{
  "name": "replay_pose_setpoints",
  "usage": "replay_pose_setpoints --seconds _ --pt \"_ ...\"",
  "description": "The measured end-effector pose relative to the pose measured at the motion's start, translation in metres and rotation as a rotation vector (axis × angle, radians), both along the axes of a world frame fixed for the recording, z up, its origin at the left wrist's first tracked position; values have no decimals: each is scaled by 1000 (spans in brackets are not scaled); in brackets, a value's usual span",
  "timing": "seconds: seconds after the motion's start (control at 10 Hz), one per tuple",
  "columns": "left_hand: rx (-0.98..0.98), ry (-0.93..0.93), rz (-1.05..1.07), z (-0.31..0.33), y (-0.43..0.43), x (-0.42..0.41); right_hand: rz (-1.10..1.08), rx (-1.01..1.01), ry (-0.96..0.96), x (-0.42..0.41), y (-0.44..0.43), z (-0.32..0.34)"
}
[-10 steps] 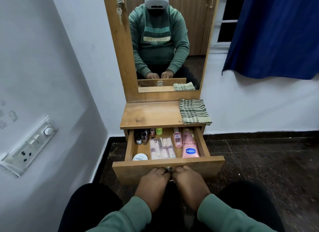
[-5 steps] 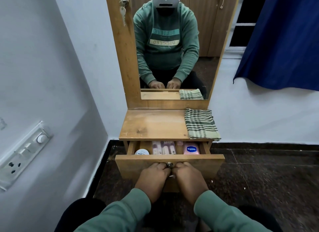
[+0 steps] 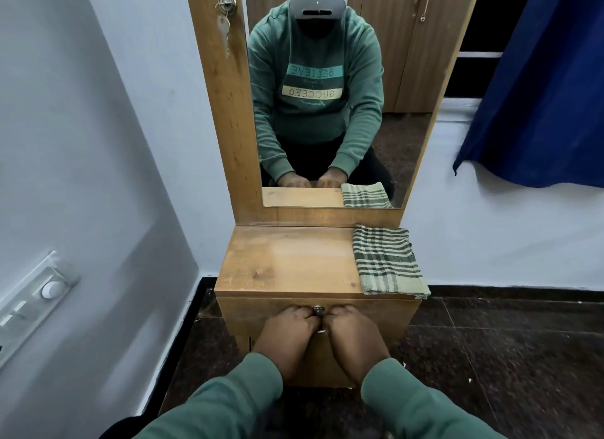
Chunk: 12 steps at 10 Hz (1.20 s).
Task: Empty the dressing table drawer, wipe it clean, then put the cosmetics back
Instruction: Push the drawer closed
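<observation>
Two bare hands press against the front of a small wooden dressing desk (image 3: 287,259), both reaching out from green sweatshirt sleeves (image 3: 228,402). The left hand (image 3: 287,337) and the right hand (image 3: 354,335) sit side by side, nearly touching, with their curled fingers resting on the wooden drawer front (image 3: 392,314) on either side of a small round metal lock (image 3: 317,310). Neither hand grips anything; the fingers are bent and lie flat to the wood. The drawer sits flush with the desk, fully closed, so the cosmetics inside are hidden.

A folded green-and-cream checked cloth (image 3: 387,262) lies on the right side of the desk top, its near corner hanging slightly over the front edge. The rest of the top is bare wood.

A tall mirror in a wooden frame (image 3: 215,128) rises from the back of the desk. It reflects a seated person in a green sweatshirt with lettering, leaning forward with both hands down. A key (image 3: 224,30) hangs from a lock high on the left of the frame.

A dark blue curtain (image 3: 539,79) hangs at the right, and a white switch panel (image 3: 29,304) sits on the pale left wall. The floor (image 3: 506,357) is dark speckled stone.
</observation>
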<state>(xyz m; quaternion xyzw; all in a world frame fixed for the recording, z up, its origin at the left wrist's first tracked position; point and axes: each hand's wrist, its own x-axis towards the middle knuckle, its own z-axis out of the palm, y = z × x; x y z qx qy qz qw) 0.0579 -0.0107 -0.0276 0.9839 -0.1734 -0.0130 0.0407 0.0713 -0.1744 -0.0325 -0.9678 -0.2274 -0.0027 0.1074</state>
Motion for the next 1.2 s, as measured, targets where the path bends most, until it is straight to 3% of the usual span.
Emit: replay_pose_setpoints --seconds 0.6,0.9,1.2 --pt "-9 49 -26 -1 6 7 10 -40 36 7 1 6" --pt "-72 -171 -6 29 14 -47 -1 -47 -91 -47 -17 39" --pt "-45 -421 -1 96 10 -54 -6 91 -403 -50 -4 107"
